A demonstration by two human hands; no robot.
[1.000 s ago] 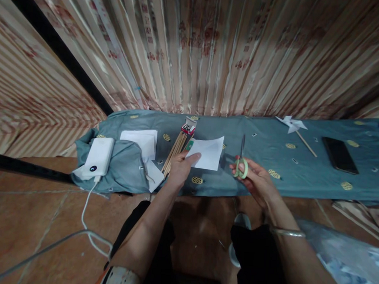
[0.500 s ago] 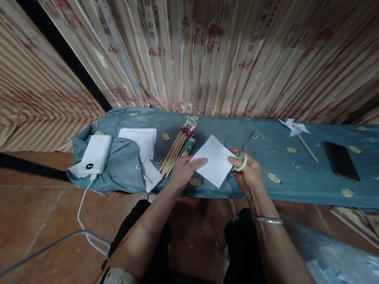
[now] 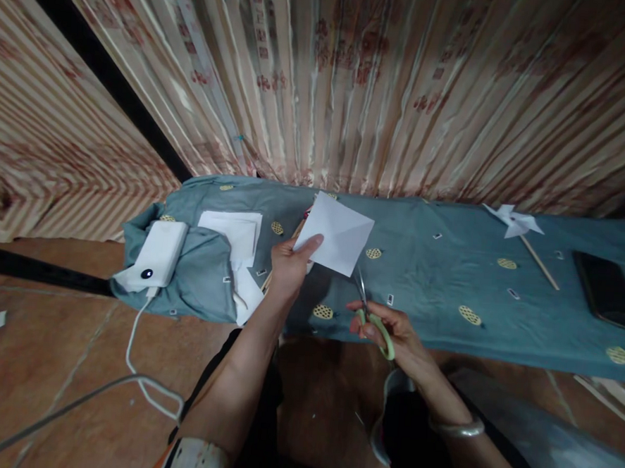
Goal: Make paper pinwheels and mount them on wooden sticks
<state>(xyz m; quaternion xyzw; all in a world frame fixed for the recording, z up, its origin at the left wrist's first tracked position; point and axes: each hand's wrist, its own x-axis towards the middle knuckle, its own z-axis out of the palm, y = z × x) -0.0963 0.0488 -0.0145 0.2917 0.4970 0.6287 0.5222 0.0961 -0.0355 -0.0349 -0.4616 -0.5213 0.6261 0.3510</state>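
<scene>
My left hand (image 3: 291,264) pinches a white square of paper (image 3: 338,235) by its left corner, thumb on top, and holds it above the cloth. Faint crease lines show on the paper. Lower and to the right, my right hand (image 3: 386,329) grips a pair of scissors (image 3: 379,331) by the pale green handles. Their blades point up toward the paper's lower corner; whether they touch it I cannot tell. Behind my left hand and the paper, the bundle of wooden sticks (image 3: 267,282) and a small red box are mostly hidden.
A paper pinwheel (image 3: 513,221) on a stick and a black phone (image 3: 608,291) lie at the right of the teal cloth (image 3: 432,269). White paper sheets (image 3: 233,233) and a white power bank (image 3: 160,253) with a cable (image 3: 132,346) are at the left. A pleated curtain (image 3: 342,87) hangs behind.
The paper has moved left and up in my left hand, over the sticks. My right hand has let go of the paper and dropped lower, with the scissors now pointing up-left.
</scene>
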